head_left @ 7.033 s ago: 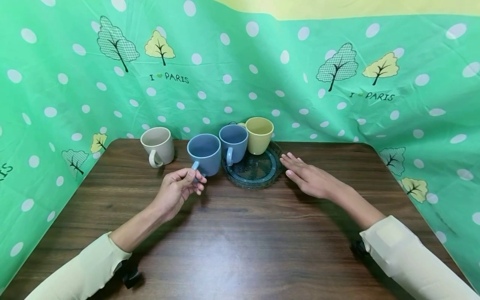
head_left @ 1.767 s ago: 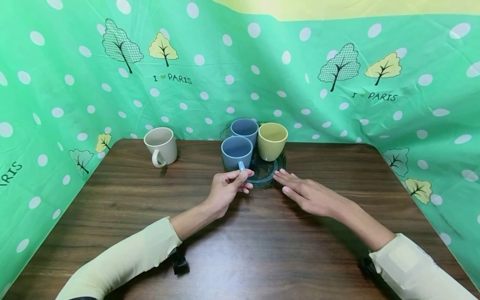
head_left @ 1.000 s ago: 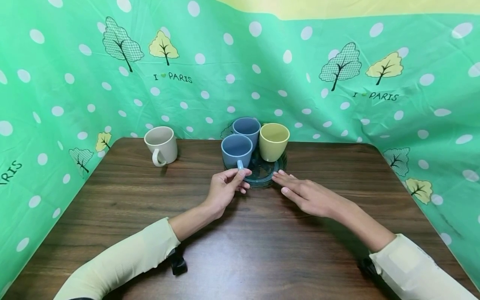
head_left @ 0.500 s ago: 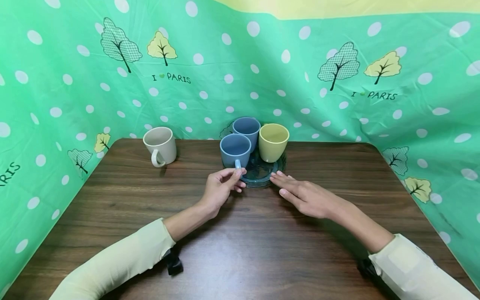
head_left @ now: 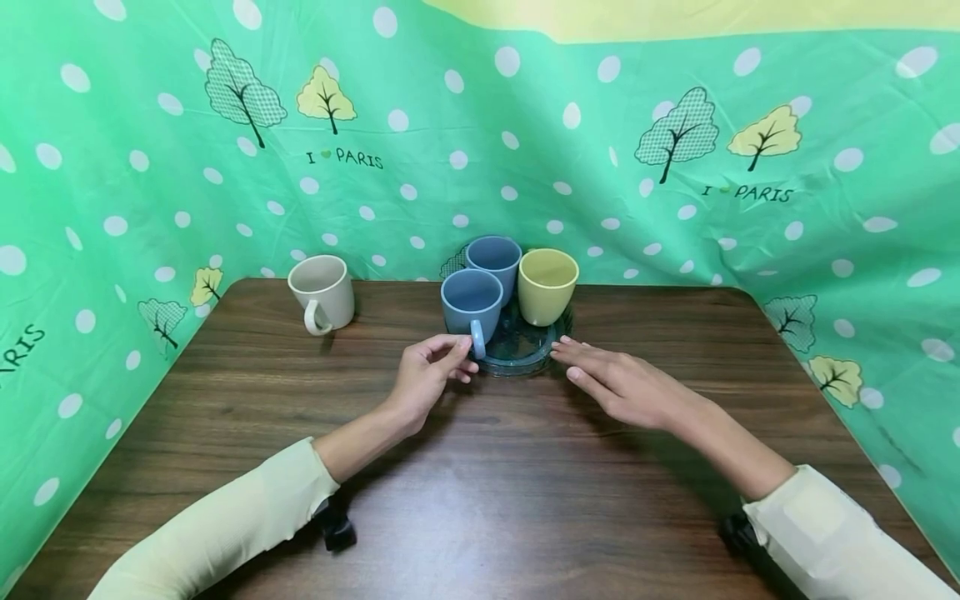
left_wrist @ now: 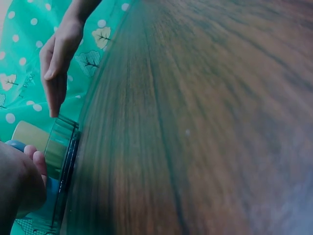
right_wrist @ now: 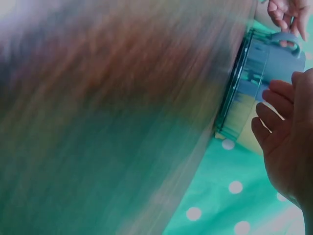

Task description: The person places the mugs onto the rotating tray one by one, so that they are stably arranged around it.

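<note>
The front blue mug [head_left: 471, 304] stands upright in a round clear glass dish [head_left: 517, 364], its handle toward me. My left hand [head_left: 429, 379] has its thumb and fingertips right beside that handle [right_wrist: 295, 45], no longer wrapped over it. Behind it in the dish is a second blue mug [head_left: 495, 254], partly hidden, and to its right a yellow mug [head_left: 546, 292]. My right hand [head_left: 626, 387] is held with straight fingers, their tips at the dish's right rim. In the left wrist view, the glass wall [left_wrist: 66, 128] rises below the right fingertips.
A light grey mug [head_left: 322, 292] stands apart on the left of the dark wooden table [head_left: 480, 483], its handle toward me. Close behind the table's back edge hangs a green dotted cloth [head_left: 510, 125].
Since the oldest frame, the front blue mug has gone right into the dish in my left hand. The other two mugs shifted rightward. Just now the left fingers have slipped left off the handle.
</note>
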`<state>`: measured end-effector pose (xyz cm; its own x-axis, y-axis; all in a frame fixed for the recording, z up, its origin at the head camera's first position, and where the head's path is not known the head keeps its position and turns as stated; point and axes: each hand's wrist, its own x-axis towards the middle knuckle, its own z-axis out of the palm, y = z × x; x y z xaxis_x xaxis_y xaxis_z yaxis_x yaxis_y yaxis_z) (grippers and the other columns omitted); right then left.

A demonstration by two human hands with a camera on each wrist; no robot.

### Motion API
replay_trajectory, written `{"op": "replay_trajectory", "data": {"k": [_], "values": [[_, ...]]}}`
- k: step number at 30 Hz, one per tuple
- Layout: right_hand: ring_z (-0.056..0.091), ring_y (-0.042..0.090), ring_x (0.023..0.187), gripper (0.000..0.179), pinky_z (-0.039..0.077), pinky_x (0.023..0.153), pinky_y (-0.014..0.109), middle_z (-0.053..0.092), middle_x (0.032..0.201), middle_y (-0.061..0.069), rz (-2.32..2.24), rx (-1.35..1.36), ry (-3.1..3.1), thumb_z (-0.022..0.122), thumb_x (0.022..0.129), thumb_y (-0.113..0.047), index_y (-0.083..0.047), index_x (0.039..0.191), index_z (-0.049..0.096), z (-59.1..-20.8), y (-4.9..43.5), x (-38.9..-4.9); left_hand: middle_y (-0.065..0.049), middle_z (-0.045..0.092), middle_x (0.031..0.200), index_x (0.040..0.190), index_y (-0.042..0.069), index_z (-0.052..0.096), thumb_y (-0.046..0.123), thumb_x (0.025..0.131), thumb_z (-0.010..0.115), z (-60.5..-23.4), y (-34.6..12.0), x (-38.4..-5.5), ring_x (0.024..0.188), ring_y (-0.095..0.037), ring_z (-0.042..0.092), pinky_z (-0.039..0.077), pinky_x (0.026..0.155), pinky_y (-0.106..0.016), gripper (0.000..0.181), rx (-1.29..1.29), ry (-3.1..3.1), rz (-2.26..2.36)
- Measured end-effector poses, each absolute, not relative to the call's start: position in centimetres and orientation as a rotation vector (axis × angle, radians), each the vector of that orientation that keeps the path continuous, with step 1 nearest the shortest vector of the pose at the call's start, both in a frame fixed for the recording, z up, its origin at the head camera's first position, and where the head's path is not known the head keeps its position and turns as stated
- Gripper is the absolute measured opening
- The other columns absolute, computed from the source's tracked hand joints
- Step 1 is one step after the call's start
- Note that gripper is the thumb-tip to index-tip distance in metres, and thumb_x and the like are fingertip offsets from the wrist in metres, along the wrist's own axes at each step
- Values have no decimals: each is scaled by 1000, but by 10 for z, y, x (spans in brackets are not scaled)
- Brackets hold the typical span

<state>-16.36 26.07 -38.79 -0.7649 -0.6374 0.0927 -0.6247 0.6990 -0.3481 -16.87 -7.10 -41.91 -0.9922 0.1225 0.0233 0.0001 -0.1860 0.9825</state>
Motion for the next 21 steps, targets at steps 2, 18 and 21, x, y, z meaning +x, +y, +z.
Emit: {"op": "replay_trajectory", "data": {"k": [2,18,21], "values": [[51,40,162,46,47,129,66,55,172,17,-557,-1072,2896,51,122,-26,-9,164,59,-388,263,-166,-8,79,104,127,-11,76,12,114,68,-419,-73,-169,81,-10,78,67,74,-24,27,151,1949,2355],[58,46,155,46,48,127,66,62,165,21,-492,-1077,3009,58,119,-21,0,161,60,-393,277,-186,-20,82,120,138,-5,74,18,116,67,-412,-99,-174,87,-12,78,65,76,-26,33,139,2015,2276],[54,46,158,49,46,129,67,57,170,22,-481,-1047,2995,55,120,-23,0,164,56,-393,279,-188,-16,83,115,137,-7,73,17,116,67,-411,-105,-175,87,-12,78,65,76,-26,34,131,2019,2293]]}}
